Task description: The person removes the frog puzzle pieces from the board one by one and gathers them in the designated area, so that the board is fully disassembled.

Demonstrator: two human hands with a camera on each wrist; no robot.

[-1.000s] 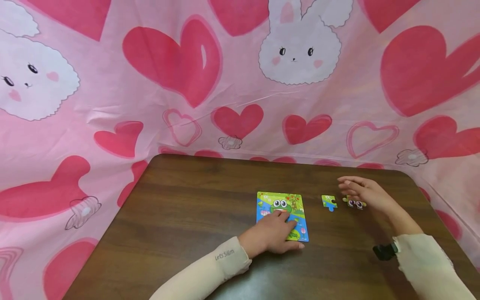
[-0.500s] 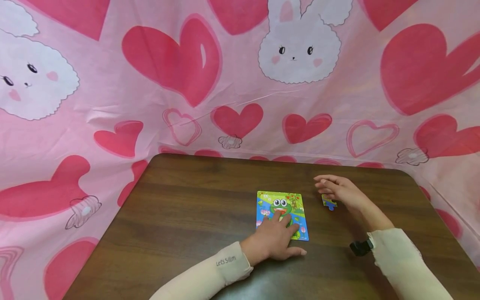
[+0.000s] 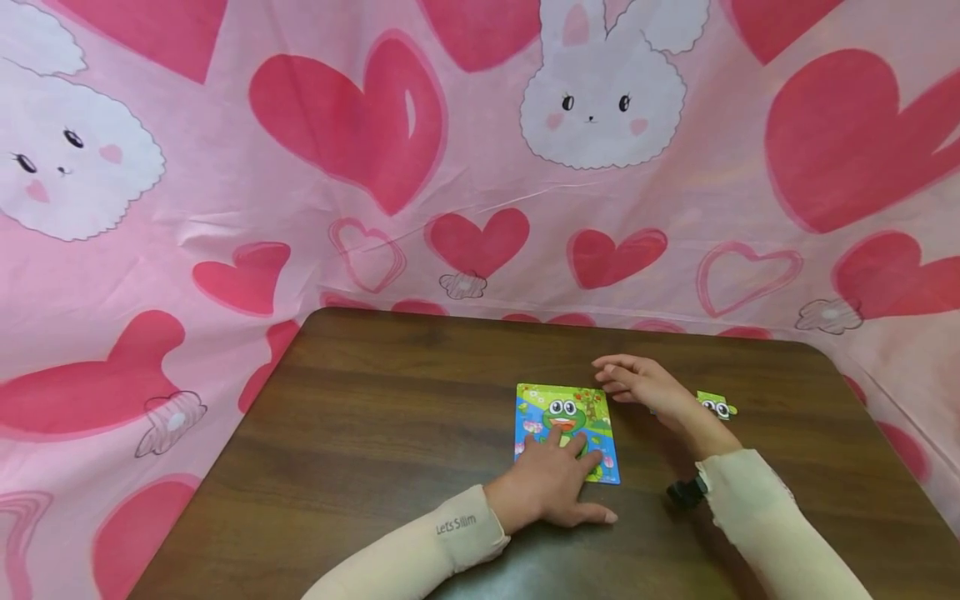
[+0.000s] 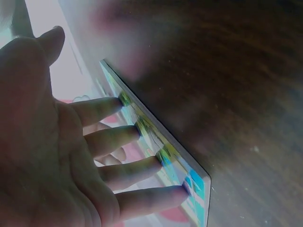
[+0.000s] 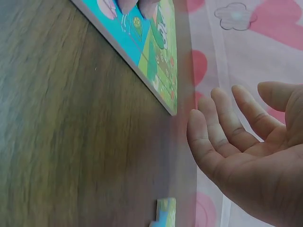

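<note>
A flat picture board (image 3: 592,408) with a green frog and a tree lies on the table. My left hand (image 3: 551,483) rests over its lower part, fingers spread, covering some of the frog. The left wrist view shows its fingertips (image 4: 151,165) on the board's printed face (image 4: 177,165). Just beyond the board's upper right corner is my right hand (image 3: 645,390), holding nothing, its fingers loosely bent. In the right wrist view this hand (image 5: 246,142) hovers apart from the board (image 5: 163,90). A small blue-and-green jigsaw piece (image 5: 166,210) shows below it, mostly hidden by that hand in the head view.
A jigsaw piece with two large eyes (image 3: 716,406) lies to the right of my right forearm. The brown wooden table (image 3: 375,417) meets a pink curtain (image 3: 480,183) printed with hearts and rabbits at its back edge. My right wrist bears a black strap device (image 3: 686,493).
My right hand has travelled left, from above the eyes piece, past the blue-and-green piece, to the board's corner. My left hand stays on the board, its fingers slightly more spread.
</note>
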